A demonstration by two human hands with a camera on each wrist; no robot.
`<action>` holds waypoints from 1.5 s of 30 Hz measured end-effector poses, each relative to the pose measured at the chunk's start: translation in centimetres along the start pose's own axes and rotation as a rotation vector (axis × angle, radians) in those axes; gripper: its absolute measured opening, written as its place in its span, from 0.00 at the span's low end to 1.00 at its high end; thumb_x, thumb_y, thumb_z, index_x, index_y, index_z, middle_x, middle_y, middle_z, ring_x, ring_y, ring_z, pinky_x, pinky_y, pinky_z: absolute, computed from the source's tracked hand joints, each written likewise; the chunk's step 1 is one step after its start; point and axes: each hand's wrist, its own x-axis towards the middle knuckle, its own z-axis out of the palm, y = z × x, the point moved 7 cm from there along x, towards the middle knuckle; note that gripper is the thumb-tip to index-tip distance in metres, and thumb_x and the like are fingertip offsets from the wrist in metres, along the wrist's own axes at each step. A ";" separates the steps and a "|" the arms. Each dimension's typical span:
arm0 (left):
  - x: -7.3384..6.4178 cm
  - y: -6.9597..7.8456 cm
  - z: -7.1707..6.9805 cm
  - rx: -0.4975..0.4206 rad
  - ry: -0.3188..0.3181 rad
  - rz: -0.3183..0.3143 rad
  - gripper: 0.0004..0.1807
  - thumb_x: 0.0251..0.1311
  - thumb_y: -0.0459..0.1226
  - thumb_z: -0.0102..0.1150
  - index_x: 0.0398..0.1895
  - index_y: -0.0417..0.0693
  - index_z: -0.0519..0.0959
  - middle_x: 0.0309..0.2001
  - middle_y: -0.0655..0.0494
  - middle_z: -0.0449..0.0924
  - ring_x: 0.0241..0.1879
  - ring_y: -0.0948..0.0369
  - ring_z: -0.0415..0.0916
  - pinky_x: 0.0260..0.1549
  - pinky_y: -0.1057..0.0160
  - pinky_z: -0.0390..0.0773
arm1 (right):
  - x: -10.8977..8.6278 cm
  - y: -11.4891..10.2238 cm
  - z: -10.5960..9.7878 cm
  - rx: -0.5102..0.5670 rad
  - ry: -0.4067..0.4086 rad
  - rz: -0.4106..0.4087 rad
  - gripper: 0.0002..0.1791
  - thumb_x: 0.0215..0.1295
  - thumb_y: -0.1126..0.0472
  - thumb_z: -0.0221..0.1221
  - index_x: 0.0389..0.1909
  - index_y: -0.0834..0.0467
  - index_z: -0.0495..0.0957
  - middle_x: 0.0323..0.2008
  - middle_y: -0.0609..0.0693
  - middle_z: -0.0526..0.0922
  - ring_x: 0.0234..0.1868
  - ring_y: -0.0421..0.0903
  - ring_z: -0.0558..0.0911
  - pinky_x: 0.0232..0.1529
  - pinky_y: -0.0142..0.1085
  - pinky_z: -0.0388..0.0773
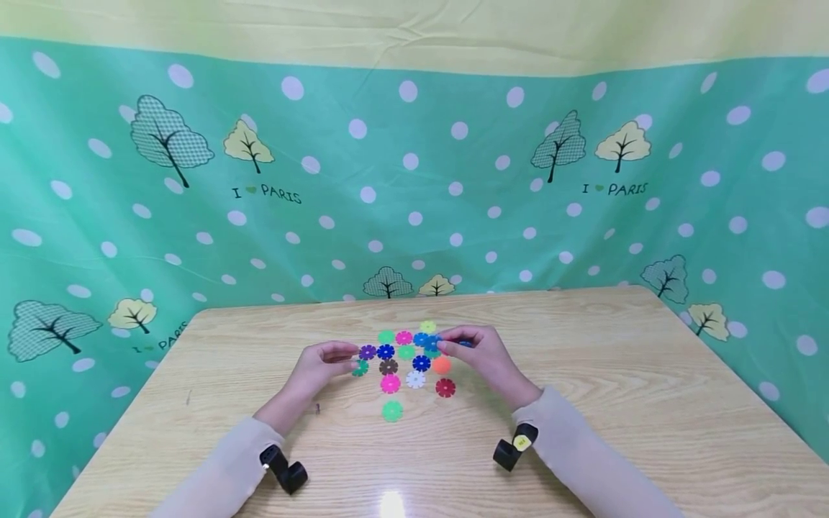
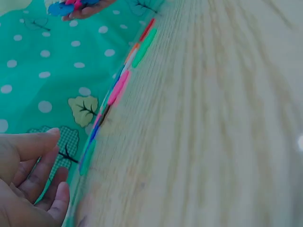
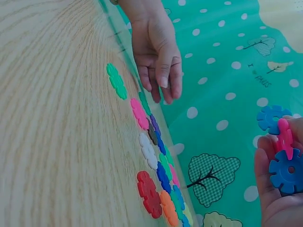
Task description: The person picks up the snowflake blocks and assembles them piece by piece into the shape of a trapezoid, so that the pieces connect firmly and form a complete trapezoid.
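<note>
My right hand (image 1: pixel 484 360) pinches a small joined piece above the far side of the disc group. The right wrist view shows that piece as a blue notched plastic disc (image 3: pixel 288 176), a pink notched disc (image 3: pixel 284 137) and a second blue notched disc (image 3: pixel 273 118). My left hand (image 1: pixel 317 370) hovers at the left of the group, fingers loosely bent, holding nothing. Closest to its fingertips are a purple disc (image 1: pixel 367 352) and a dark green disc (image 1: pixel 360 367). Part of the joined piece is hidden by my fingers in the head view.
Several loose notched discs lie flat on the wooden table (image 1: pixel 291 327), among them a red disc (image 1: pixel 445 388), a white disc (image 1: pixel 416 379) and a light green disc (image 1: pixel 392 411) nearest me. A green dotted curtain (image 1: pixel 414 187) hangs behind the table and at both sides.
</note>
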 end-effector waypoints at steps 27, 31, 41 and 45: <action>0.6 -0.6 0.4 0.263 -0.082 0.176 0.17 0.49 0.33 0.69 0.45 0.43 0.82 0.45 0.49 0.83 0.41 0.60 0.78 0.39 0.68 0.76 | -0.1 0.4 -0.1 0.001 -0.019 -0.010 0.14 0.57 0.60 0.66 0.42 0.65 0.82 0.45 0.55 0.84 0.44 0.43 0.83 0.46 0.32 0.79; 0.4 -0.6 0.3 0.261 -0.094 0.190 0.17 0.49 0.33 0.68 0.45 0.43 0.82 0.45 0.49 0.83 0.41 0.59 0.78 0.38 0.68 0.76 | -0.1 0.5 0.0 -0.008 -0.018 -0.002 0.14 0.58 0.59 0.65 0.41 0.63 0.82 0.45 0.54 0.84 0.44 0.44 0.82 0.46 0.32 0.79; -0.3 -0.1 0.7 0.319 -0.253 0.311 0.20 0.53 0.37 0.66 0.51 0.43 0.79 0.50 0.48 0.80 0.51 0.51 0.75 0.49 0.59 0.75 | 0.0 0.3 0.3 -0.008 -0.026 -0.011 0.14 0.58 0.61 0.65 0.42 0.65 0.82 0.46 0.57 0.83 0.47 0.46 0.82 0.46 0.30 0.79; -0.6 0.0 0.9 0.364 -0.281 0.339 0.21 0.54 0.38 0.66 0.52 0.44 0.78 0.51 0.50 0.79 0.53 0.51 0.74 0.54 0.54 0.73 | 0.0 0.2 0.3 -0.015 -0.023 -0.008 0.13 0.58 0.62 0.65 0.42 0.65 0.82 0.46 0.57 0.83 0.47 0.47 0.81 0.46 0.30 0.79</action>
